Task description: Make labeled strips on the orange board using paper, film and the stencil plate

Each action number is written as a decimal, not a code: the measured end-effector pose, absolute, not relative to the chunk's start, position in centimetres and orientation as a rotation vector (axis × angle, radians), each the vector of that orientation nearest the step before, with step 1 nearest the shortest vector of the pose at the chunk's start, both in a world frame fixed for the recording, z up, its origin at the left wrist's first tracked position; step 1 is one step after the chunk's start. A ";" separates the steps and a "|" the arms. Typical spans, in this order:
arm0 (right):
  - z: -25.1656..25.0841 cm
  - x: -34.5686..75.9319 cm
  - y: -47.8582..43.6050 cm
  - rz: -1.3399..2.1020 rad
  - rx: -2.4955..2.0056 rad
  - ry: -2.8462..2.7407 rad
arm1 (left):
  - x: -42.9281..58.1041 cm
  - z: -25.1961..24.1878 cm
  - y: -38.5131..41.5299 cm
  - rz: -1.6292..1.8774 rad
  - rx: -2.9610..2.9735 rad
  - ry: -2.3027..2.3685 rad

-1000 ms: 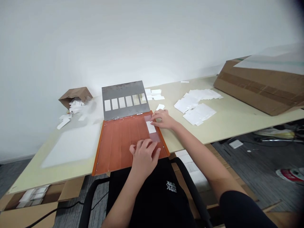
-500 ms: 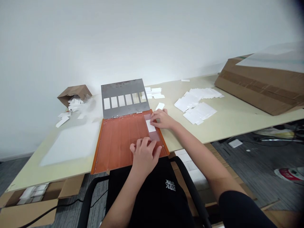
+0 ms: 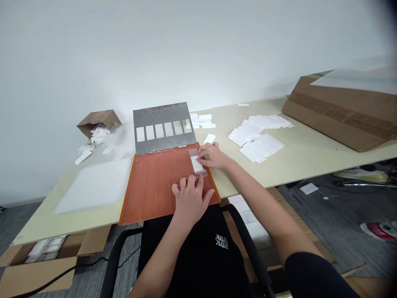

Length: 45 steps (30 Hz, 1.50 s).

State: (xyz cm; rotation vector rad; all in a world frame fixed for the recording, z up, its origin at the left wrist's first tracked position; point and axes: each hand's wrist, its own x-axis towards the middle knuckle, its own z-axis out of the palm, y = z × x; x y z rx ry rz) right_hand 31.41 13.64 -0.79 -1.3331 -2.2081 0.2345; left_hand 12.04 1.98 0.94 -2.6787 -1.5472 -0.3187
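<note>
My right hand (image 3: 213, 156) bends its fingertips onto a small white card (image 3: 196, 165), holding it down near the right edge of an orange-brown board (image 3: 151, 180). Beneath the card lies a thin clear film (image 3: 192, 152), showing beyond the card's far and near ends. My left hand (image 3: 191, 198) is just below, palm down with fingers spread and fingertips at the film's near end; whether they lift it is hard to see. A grey metal plate (image 3: 161, 147) with a row of rectangular windows is hinged to the board's far edge and tilts up.
White card packs (image 3: 204, 118) and a loose card (image 3: 209, 138) sit behind the board. Flat white sheets (image 3: 262, 147) spread to the right, before a large carton (image 3: 338, 111). A tipped small carton (image 3: 102, 118) spills white pieces at left, near a translucent sheet (image 3: 93, 186).
My left fingers have shifted slightly up and right toward the card. The film's near end now looks shorter, with an edge by the card. My right hand stays on the card.
</note>
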 end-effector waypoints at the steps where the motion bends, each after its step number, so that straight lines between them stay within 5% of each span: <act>1: -0.8 31.4 13.7 0.236 -1.333 -2.206 | 12.2 1.0 2.1 -0.312 -2.683 -1.537; 45: -2.0 31.7 13.4 0.218 -1.320 -2.173 | 13.4 0.7 3.1 -0.381 -2.732 -1.586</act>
